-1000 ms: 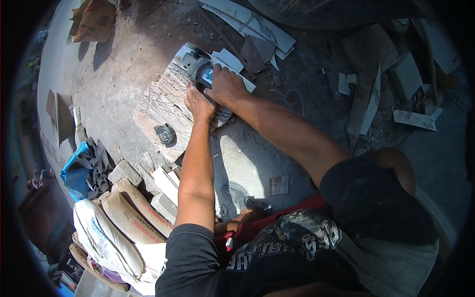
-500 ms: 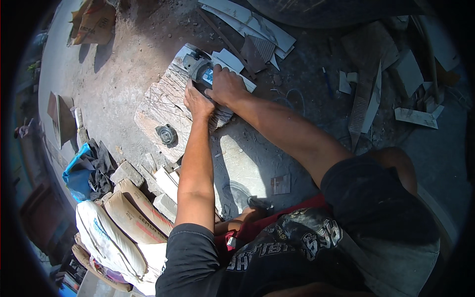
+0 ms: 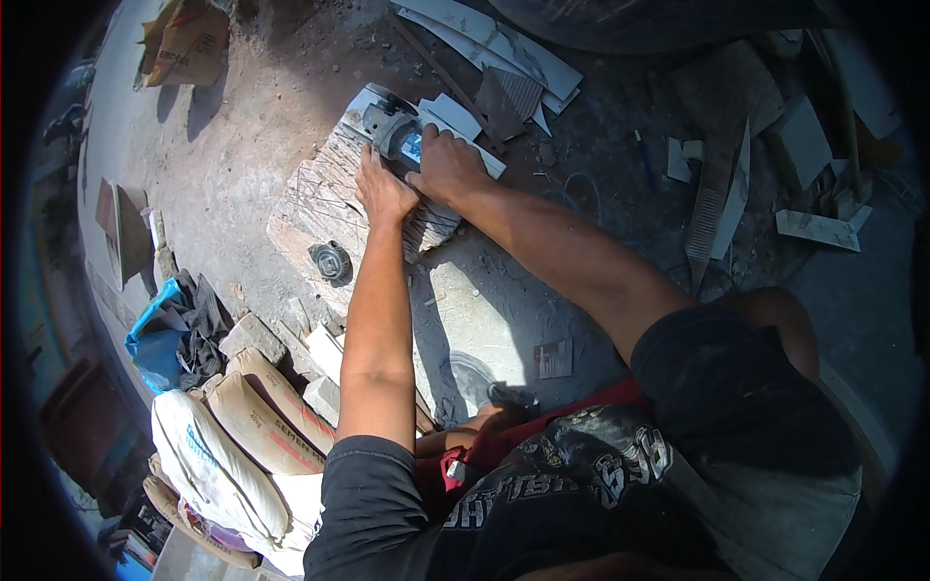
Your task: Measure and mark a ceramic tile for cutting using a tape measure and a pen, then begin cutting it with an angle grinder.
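Observation:
My right hand [image 3: 449, 168] is wrapped round the body of an angle grinder [image 3: 395, 133], which has a grey metal head and a blue label. It is over the far end of a pale, heavily scored board [image 3: 305, 208] on the ground. Beside it, my left hand [image 3: 384, 194] rests with its fingers stretched forward, below the grinder head. What lies under those fingers is hard to make out. A white tile strip [image 3: 492, 165] sticks out to the right beneath my right wrist. Toward the board's near left lies a round black object [image 3: 331, 261], possibly a tape measure.
Long white tile offcuts [image 3: 499, 44] lie beyond the board, and more broken tile pieces [image 3: 817, 230] are at the right. Filled cement sacks [image 3: 260, 416] and a blue bag [image 3: 155, 344] are at the lower left. A brown paper sack [image 3: 187, 44] stands far left.
My left hand has drawn back slightly from the grinder, its fingers now straighter. The right hand keeps its hold on the grinder. The whole view has shifted a little.

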`<act>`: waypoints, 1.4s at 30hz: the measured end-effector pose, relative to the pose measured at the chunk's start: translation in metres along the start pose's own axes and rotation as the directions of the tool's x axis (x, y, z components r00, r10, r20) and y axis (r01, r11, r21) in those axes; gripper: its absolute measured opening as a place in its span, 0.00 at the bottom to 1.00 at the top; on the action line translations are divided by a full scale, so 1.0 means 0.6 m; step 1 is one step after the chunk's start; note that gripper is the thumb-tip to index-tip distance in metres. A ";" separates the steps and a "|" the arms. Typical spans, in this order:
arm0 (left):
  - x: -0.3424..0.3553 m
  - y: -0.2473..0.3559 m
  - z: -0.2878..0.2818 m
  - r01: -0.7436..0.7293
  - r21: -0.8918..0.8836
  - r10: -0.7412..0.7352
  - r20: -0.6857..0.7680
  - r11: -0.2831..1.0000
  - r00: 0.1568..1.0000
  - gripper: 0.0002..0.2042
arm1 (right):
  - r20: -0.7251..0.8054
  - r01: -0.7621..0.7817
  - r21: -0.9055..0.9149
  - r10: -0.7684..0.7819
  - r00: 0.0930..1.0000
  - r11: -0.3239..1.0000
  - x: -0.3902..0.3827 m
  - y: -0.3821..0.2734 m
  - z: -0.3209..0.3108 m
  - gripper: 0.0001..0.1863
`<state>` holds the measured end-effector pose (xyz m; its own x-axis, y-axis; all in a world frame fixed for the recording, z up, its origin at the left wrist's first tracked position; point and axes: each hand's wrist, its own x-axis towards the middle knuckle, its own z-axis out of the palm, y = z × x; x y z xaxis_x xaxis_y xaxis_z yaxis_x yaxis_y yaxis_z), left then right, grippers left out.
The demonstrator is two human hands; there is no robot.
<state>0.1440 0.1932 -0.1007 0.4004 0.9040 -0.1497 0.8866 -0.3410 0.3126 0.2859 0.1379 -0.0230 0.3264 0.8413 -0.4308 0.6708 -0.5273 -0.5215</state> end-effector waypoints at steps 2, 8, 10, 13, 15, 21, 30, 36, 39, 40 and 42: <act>0.000 0.003 -0.004 0.013 0.013 -0.014 0.016 1.000 1.000 0.41 | -0.006 0.000 -0.001 0.000 1.000 1.000 -0.001 0.000 0.000 0.37; 0.001 0.004 -0.006 0.025 0.031 -0.026 0.026 0.999 0.999 0.42 | 0.004 0.000 0.000 0.000 1.000 1.000 -0.004 0.001 -0.001 0.37; 0.001 0.004 -0.006 0.029 0.037 -0.030 0.020 0.999 0.999 0.42 | 0.007 -0.008 0.009 0.008 1.000 1.000 -0.004 0.002 -0.002 0.38; 0.002 0.005 -0.006 0.032 0.034 -0.032 0.024 0.999 0.999 0.43 | 0.000 -0.003 0.001 0.003 1.000 1.000 -0.005 0.004 -0.001 0.38; 0.001 0.005 -0.008 0.030 0.034 -0.031 0.024 0.999 0.999 0.43 | -0.002 0.010 0.003 -0.010 1.000 1.000 -0.007 0.006 -0.001 0.37; 0.002 0.006 -0.010 0.002 0.003 -0.002 0.030 1.000 1.000 0.42 | -0.009 0.017 -0.003 -0.017 1.000 1.000 -0.010 0.008 -0.001 0.36; 0.002 0.006 -0.011 0.023 0.029 -0.024 0.050 0.999 0.998 0.47 | -0.004 0.013 -0.005 -0.013 1.000 1.000 -0.014 0.010 -0.001 0.36; 0.002 0.004 -0.010 0.020 0.036 -0.022 0.051 0.999 0.998 0.49 | 0.002 0.004 -0.004 -0.004 1.000 1.000 -0.016 0.011 -0.001 0.37; 0.002 0.004 -0.010 0.015 0.028 -0.017 0.055 0.999 0.998 0.49 | -0.003 0.003 -0.005 -0.003 1.000 1.000 -0.016 0.014 0.000 0.37; 0.001 0.005 -0.011 0.010 0.026 -0.012 0.048 1.000 0.999 0.49 | -0.010 -0.005 -0.008 0.005 1.000 1.000 -0.016 0.014 0.001 0.37; 0.000 0.005 -0.012 0.006 0.024 -0.007 0.042 1.000 0.999 0.49 | -0.003 0.003 -0.002 -0.003 1.000 1.000 -0.017 0.015 0.001 0.37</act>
<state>0.1452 0.1941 -0.0927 0.4035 0.8948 -0.1910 0.8943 -0.3415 0.2892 0.2883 0.1244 -0.0241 0.3265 0.8432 -0.4270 0.6730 -0.5246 -0.5214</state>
